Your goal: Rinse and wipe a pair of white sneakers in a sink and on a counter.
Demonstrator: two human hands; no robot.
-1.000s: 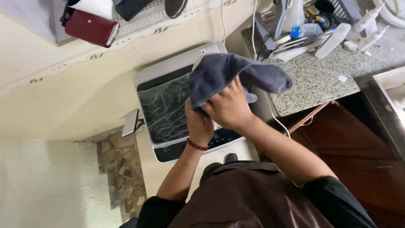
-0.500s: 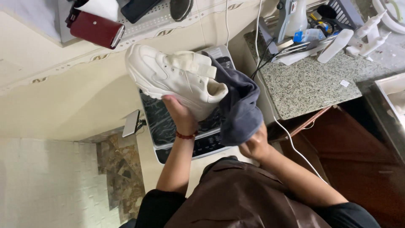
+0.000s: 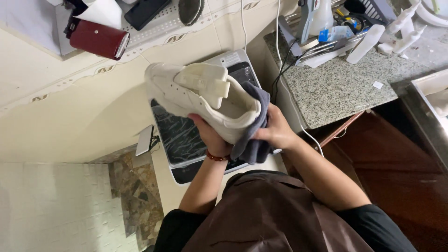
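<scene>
Item: white sneaker (image 3: 200, 100), held aloft above a washing machine (image 3: 186, 140), heel at 4 o'clock; left hand (image 3: 212, 135) grips its underside, right hand (image 3: 275, 130) clenches a grey cloth (image 3: 254, 140) against the heel; step judged: wiping; next stroke likely needs the shoe turned.

Chunky cream-white sneaker (image 3: 200, 100), tipped on its side, heel end cupped from underneath in the left hand (image 3: 211, 135). Grey cloth (image 3: 254, 123) bunched against the heel under the right hand (image 3: 275, 131).
</scene>
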